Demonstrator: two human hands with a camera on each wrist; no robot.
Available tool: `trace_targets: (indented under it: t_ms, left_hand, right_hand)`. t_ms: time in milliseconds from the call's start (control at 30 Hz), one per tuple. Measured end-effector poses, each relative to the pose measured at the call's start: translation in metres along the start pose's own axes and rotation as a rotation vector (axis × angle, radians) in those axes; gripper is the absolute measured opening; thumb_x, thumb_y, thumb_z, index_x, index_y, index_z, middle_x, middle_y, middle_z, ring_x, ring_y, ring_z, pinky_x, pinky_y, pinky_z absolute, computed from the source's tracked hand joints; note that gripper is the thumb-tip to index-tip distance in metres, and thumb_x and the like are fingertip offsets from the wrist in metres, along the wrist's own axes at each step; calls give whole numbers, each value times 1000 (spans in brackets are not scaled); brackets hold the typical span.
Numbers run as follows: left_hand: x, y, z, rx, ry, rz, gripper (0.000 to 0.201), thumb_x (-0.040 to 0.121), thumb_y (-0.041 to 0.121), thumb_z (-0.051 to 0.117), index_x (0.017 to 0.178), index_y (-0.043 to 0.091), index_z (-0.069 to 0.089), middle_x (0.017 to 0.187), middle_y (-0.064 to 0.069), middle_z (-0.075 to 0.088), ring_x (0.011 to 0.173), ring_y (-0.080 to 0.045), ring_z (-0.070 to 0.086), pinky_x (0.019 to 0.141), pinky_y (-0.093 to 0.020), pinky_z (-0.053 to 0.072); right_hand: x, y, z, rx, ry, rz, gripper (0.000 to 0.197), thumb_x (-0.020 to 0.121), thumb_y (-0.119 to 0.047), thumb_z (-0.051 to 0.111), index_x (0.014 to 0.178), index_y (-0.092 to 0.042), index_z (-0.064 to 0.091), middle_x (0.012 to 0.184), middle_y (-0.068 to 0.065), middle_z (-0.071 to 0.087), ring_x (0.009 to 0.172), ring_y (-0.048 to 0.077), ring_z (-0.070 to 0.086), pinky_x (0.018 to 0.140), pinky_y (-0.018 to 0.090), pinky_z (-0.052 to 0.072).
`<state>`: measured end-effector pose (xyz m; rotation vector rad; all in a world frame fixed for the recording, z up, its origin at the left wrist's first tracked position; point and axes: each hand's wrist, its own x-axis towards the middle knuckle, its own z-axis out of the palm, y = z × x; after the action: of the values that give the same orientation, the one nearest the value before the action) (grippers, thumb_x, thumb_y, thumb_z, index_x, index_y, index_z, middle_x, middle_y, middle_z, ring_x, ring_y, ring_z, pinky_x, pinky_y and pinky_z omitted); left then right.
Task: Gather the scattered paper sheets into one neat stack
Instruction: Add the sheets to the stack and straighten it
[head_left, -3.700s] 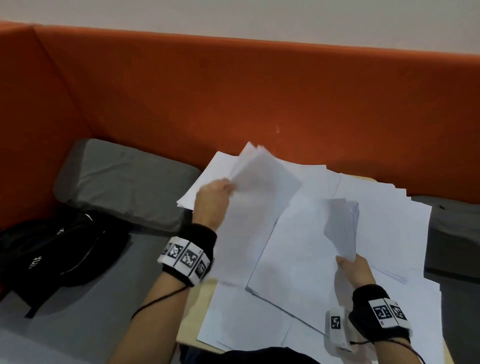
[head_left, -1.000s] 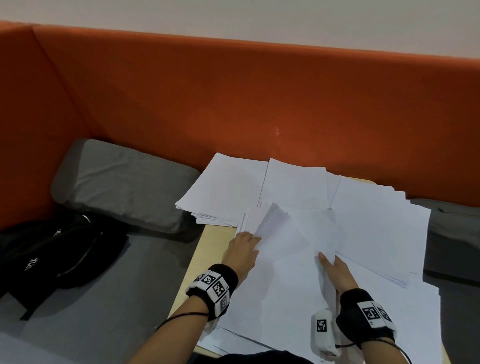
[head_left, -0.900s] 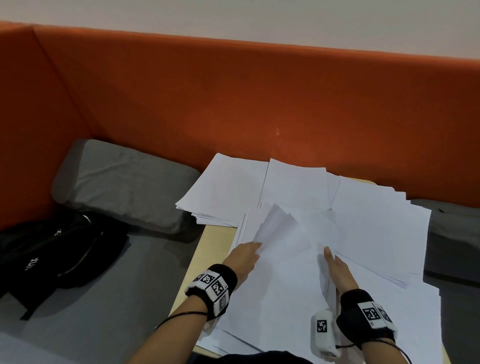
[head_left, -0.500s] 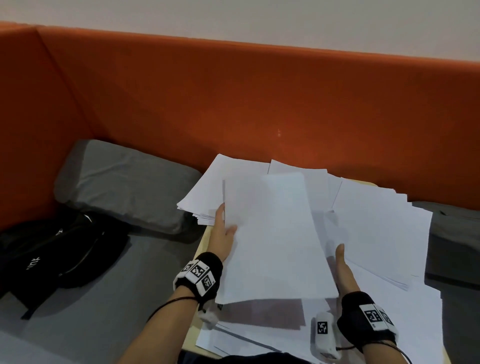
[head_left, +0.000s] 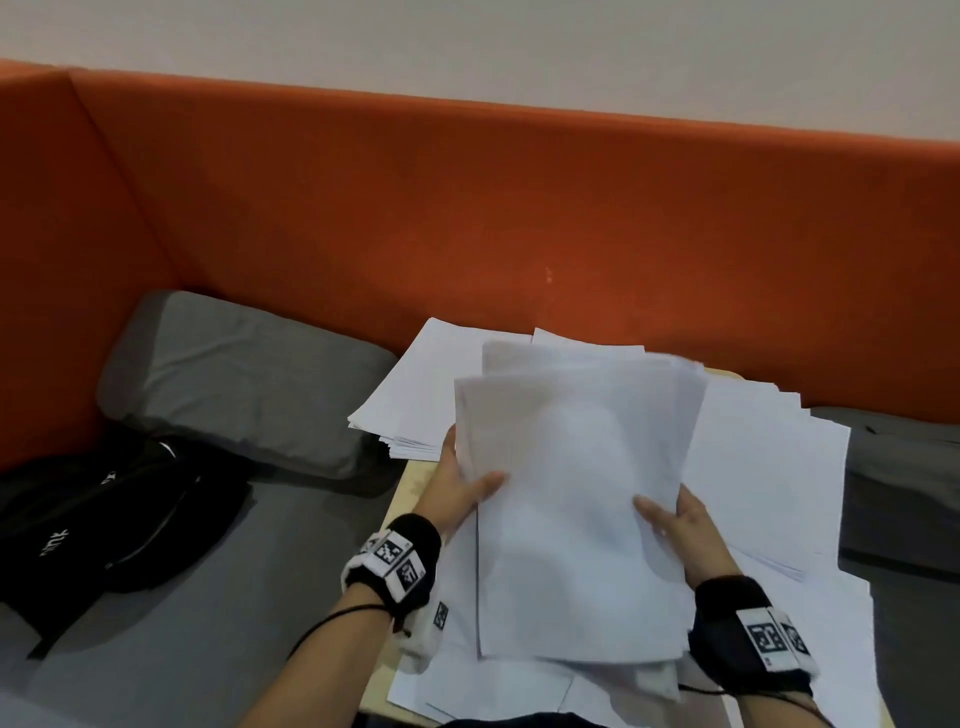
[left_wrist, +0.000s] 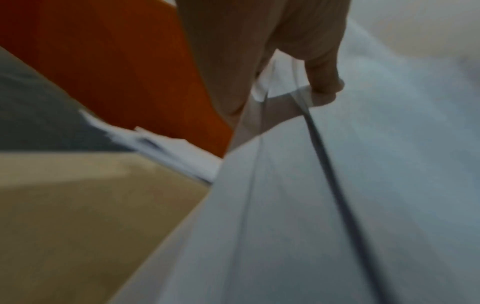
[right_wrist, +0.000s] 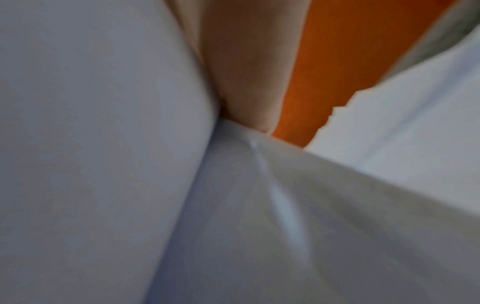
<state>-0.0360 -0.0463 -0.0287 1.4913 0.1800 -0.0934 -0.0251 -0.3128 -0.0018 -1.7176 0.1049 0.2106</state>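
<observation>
You are in the middle of gathering: both hands hold a partial bundle of white sheets raised in the centre of the head view, above the table. Your left hand grips the bundle's left edge, thumb on top and fingers behind; your right hand grips the right edge the same way. The sheets in the bundle are fanned, their top edges stepped and blurred.

Many loose sheets lie spread at centre right, with a loose pile at upper centre-left, so the task looks well short of done. The next move, I judge, calls for squaring the bundle's edges, then adding more sheets.

The left wrist view shows what the head view hides: the left thumb pinching several separated sheet edges. The right wrist view shows the right hand's fingers against paper, too blurred for detail. Only the head view shows the orange backrest, grey cushion and black bag.
</observation>
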Motion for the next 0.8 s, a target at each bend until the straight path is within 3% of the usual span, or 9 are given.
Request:
trace_targets:
  t_ms: [100, 200, 333, 400, 500, 567, 633, 700, 800]
  left_hand:
    - [-3, 53, 12, 90, 88, 214, 37, 90, 6, 58, 126, 6, 50, 112, -1, 65, 106, -20, 61, 89, -27, 53]
    - [-8, 95, 27, 232, 296, 505, 35, 93, 10, 52, 125, -5, 45, 107, -5, 59, 97, -23, 60, 88, -20, 50]
    - [-25, 131, 37, 147, 316, 707, 44, 85, 28, 57, 120, 7, 40, 93, 15, 49, 81, 12, 58, 68, 2, 42]
    - [-26, 130, 34, 96, 289, 748, 50, 75, 44, 59, 113, 22, 36, 100, 17, 50, 87, 18, 57, 71, -1, 44]
    - [-22, 113, 25, 75, 306, 747, 59, 72, 55, 66, 115, 29, 35, 110, 14, 51, 96, 11, 58, 81, -9, 48]
    - [-19, 100, 21, 56, 284, 717, 62, 70, 56, 68, 117, 32, 37, 115, 16, 49, 99, 7, 58, 85, -15, 50]
    - [-15, 89, 20, 83, 269, 653, 58, 73, 35, 76, 118, 26, 39, 109, 16, 52, 98, 2, 59, 80, -11, 49]
    - [-11, 83, 21, 131, 284, 583, 48, 75, 23, 76, 112, 16, 46, 94, 16, 57, 92, 1, 62, 71, -9, 47]
    - [-14, 94, 26, 152, 365, 667, 44, 70, 45, 70, 99, 21, 47, 83, 17, 55, 71, 16, 55, 62, -11, 43]
  right_hand:
    - [2, -33, 8, 97, 178, -172, 28, 92, -1, 51, 118, -10, 55, 102, 5, 63, 79, 10, 65, 57, 6, 49]
    - [-3, -73, 20, 225, 291, -371, 25, 94, -3, 48, 117, -12, 53, 93, -10, 62, 73, -10, 64, 64, 2, 47]
    - [-18, -108, 24, 247, 327, -551, 12, 94, -18, 49, 95, -28, 54, 76, -29, 67, 75, -17, 60, 67, 3, 46]
    - [-23, -111, 25, 269, 278, -569, 5, 89, -32, 59, 91, -29, 55, 76, -32, 67, 74, -16, 61, 65, 4, 46]
    - [-23, -96, 26, 295, 214, -497, 36, 67, -48, 75, 90, -26, 58, 74, -28, 69, 70, -12, 63, 62, 6, 49]
    - [-20, -83, 26, 261, 172, -453, 31, 67, -37, 76, 89, -28, 57, 75, -27, 69, 70, -13, 63, 62, 5, 49]
    - [-16, -72, 28, 226, 164, -425, 28, 78, -8, 71, 87, -30, 55, 74, -18, 70, 67, -14, 62, 60, 4, 48]
    - [-13, -70, 32, 209, 211, -372, 28, 82, -1, 65, 82, -27, 56, 78, -10, 63, 62, -8, 62, 54, 5, 47]
    - [-14, -84, 32, 217, 266, -338, 18, 85, -9, 63, 72, -21, 58, 63, -10, 64, 59, 2, 60, 47, 5, 45]
